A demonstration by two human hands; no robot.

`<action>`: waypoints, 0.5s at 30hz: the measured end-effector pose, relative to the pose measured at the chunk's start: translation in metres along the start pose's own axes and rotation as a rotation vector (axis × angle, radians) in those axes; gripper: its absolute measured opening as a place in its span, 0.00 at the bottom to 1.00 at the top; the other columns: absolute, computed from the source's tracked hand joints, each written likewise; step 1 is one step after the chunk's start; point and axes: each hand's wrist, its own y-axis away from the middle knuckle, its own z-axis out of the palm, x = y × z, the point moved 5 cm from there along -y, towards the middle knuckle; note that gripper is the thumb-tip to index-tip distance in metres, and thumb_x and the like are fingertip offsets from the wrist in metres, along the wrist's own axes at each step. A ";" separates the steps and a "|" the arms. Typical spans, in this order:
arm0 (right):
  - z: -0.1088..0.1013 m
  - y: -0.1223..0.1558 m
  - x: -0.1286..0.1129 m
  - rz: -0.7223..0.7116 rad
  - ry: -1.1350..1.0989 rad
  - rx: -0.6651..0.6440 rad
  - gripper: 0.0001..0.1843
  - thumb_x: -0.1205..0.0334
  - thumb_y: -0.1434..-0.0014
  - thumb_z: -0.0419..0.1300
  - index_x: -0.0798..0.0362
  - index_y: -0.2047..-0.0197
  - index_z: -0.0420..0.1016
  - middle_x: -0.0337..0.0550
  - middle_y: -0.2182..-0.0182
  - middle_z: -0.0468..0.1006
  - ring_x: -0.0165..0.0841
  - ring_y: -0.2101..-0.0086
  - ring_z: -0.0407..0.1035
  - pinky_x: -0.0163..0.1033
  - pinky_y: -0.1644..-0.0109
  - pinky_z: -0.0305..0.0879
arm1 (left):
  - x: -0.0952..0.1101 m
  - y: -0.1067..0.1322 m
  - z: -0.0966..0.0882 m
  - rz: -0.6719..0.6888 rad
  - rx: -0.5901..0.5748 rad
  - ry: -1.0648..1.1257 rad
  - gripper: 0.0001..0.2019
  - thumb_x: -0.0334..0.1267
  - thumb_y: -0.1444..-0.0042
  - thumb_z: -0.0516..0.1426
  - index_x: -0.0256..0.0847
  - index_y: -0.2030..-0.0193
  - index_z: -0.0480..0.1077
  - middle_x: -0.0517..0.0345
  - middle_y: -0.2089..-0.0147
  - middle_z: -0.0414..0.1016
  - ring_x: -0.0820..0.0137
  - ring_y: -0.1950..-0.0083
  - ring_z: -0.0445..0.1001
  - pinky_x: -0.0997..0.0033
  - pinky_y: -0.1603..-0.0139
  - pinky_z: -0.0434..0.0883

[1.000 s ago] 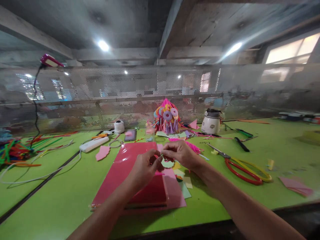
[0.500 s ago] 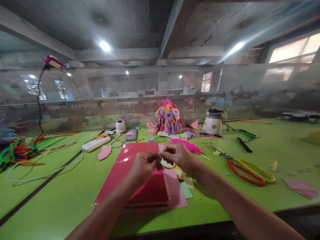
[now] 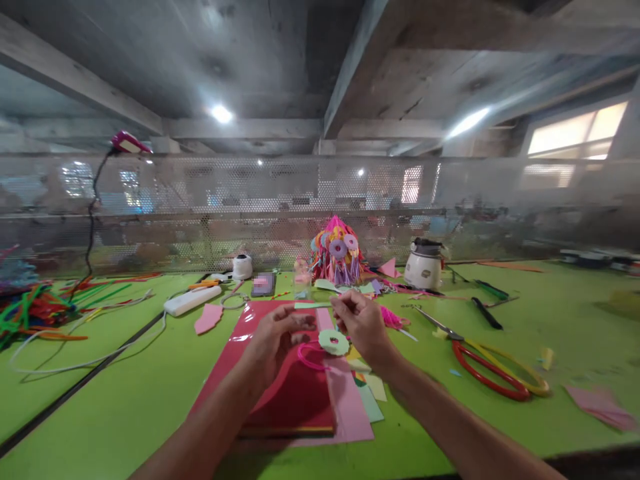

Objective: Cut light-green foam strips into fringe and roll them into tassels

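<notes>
Head view shows the pale green strip (image 3: 313, 305) lying crosswise between the hands, its right end pinched in the right hand (image 3: 361, 325), the left hand (image 3: 274, 337) just beside its other end, fingers loosely spread.

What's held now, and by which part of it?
A pale green strip, by its right end, in the right hand. Whether the left hand also grips it can't be told.
</notes>
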 end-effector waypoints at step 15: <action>0.029 0.042 -0.024 -0.616 0.587 -0.028 0.04 0.67 0.40 0.52 0.53 0.67 0.66 0.42 0.74 0.69 0.33 0.72 0.64 0.37 0.67 0.61 | 0.000 0.003 0.012 0.103 -0.167 0.083 0.08 0.36 0.49 0.57 0.33 0.65 0.74 0.51 0.65 0.75 0.71 0.62 0.71 0.70 0.57 0.66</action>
